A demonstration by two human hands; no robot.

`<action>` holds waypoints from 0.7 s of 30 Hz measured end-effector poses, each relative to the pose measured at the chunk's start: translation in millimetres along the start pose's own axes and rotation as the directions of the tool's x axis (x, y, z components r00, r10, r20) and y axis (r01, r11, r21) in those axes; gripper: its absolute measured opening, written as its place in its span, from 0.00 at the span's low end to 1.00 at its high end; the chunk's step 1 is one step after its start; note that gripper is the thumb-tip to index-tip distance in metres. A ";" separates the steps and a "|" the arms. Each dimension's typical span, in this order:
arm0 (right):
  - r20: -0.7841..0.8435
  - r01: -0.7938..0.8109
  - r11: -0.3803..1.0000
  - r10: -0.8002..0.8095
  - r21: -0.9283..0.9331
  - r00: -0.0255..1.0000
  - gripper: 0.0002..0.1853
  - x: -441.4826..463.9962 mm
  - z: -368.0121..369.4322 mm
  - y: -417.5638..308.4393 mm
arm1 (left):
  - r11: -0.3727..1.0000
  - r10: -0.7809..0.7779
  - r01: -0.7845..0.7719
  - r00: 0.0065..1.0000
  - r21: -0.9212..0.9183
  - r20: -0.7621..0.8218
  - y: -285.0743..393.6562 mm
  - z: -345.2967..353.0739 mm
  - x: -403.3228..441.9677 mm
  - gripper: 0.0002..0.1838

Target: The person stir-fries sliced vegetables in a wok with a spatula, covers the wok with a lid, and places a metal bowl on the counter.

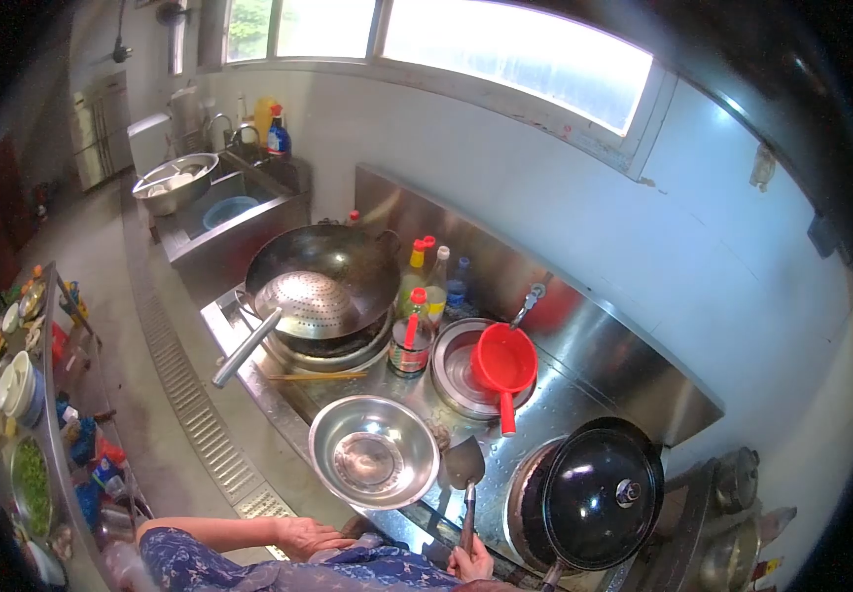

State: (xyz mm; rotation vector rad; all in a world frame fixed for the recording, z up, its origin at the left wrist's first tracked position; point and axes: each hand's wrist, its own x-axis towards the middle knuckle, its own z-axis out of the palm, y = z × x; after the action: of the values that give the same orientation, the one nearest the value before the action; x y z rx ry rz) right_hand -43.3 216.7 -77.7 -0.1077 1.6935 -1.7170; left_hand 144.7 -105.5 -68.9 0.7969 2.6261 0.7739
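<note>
My right hand [471, 563] is closed round the handle of a wok spatula [464, 464], whose dark blade points away from me over the steel counter. Resting against my patterned blue clothing at the waist, my left hand [311, 539] holds nothing, its fingers stretched out. Between the two hands and the back wall stands a steel basin [328, 439]. To the right of the spatula is a wok with a black lid [601, 493] on it. A red ladle-like scoop [503, 360] lies across a metal pot [451, 380] beneath a tap [528, 299].
At the left, a large wok [348, 247] holds a perforated strainer [308, 306], its handle jutting over the counter edge. Chopsticks [318, 376] and a sauce bottle [410, 345] are close by. A sink [239, 217] lies beyond; a shelf with greens [30, 483] stands across the floor drain.
</note>
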 end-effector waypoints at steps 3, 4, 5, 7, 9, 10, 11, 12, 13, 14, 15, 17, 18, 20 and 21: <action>-0.025 -0.030 0.999 0.031 0.034 0.999 0.26 0.7 0.6 -1.6 | 0.999 -0.037 0.037 0.998 -0.003 0.042 11.0 -12.6 -0.1 0.37; -0.005 -0.023 0.999 0.023 0.022 1.000 0.26 1.2 -0.1 -0.1 | 0.999 -0.040 0.040 0.998 -0.002 0.040 11.0 -10.8 -0.7 0.37; 0.014 -0.016 1.000 0.016 0.010 1.000 0.26 1.8 -0.4 0.5 | 1.000 -0.030 0.029 0.999 0.011 0.018 10.6 -7.9 -1.2 0.36; 0.010 -0.021 0.999 0.021 0.028 1.000 0.26 2.6 0.0 -0.4 | 0.999 -0.023 0.023 1.000 0.025 -0.006 13.5 -8.7 -1.8 0.35; 0.006 -0.025 0.999 0.024 0.044 1.000 0.26 3.1 1.3 -1.7 | 0.998 -0.061 0.061 0.998 0.014 0.024 19.5 -14.0 -2.7 0.34; -0.004 -0.033 0.999 0.033 0.031 0.999 0.25 2.7 1.4 -2.1 | 0.998 -0.065 0.065 0.998 0.014 0.022 20.8 -14.8 -3.1 0.34; -0.015 -0.043 0.999 0.043 0.017 0.999 0.25 1.6 0.7 -2.1 | 0.997 -0.078 0.077 0.996 0.021 0.051 22.4 -14.6 -2.9 0.34; -0.013 -0.043 0.999 0.043 0.016 0.999 0.25 2.9 -1.3 -0.4 | 0.996 -0.091 0.089 0.993 0.030 0.081 23.1 -15.0 -2.6 0.33; 0.005 -0.036 0.999 0.036 0.017 0.999 0.25 5.8 -3.8 2.6 | 0.995 -0.094 0.092 0.992 0.031 0.079 20.8 -10.2 -3.2 0.33; 0.024 -0.032 0.999 0.032 0.017 0.999 0.25 7.4 -5.9 5.5 | 0.997 -0.059 0.058 0.998 0.043 0.008 18.2 -1.7 -4.4 0.33; 0.028 -0.032 0.999 0.032 0.016 0.999 0.25 9.3 -7.5 8.3 | 0.998 -0.020 0.024 0.998 0.059 -0.063 15.4 4.4 -5.3 0.33; 0.039 -0.054 0.998 0.052 0.034 0.998 0.25 11.2 -9.5 11.0 | 0.998 -0.034 0.037 0.998 0.056 -0.054 18.0 3.4 -4.9 0.33; 0.039 -0.052 0.998 0.051 0.034 0.998 0.25 12.2 -10.1 12.6 | 0.997 -0.044 0.046 0.998 0.055 -0.044 18.2 3.3 -5.0 0.33; 0.060 -0.049 0.998 0.046 0.034 0.997 0.25 13.6 -11.9 14.3 | 0.997 -0.055 0.056 0.998 0.052 -0.028 18.7 3.6 -4.4 0.34; 0.048 -0.045 0.998 0.043 0.047 0.998 0.25 13.7 -12.1 15.3 | 0.997 -0.066 0.067 0.998 0.047 -0.011 19.3 3.9 -4.0 0.34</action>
State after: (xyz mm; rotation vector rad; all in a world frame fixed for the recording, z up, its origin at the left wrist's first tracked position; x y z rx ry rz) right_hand -53.4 221.3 -98.8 -0.0875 1.6079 -1.7082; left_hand 157.7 -92.6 -60.7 0.7159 2.6735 0.7015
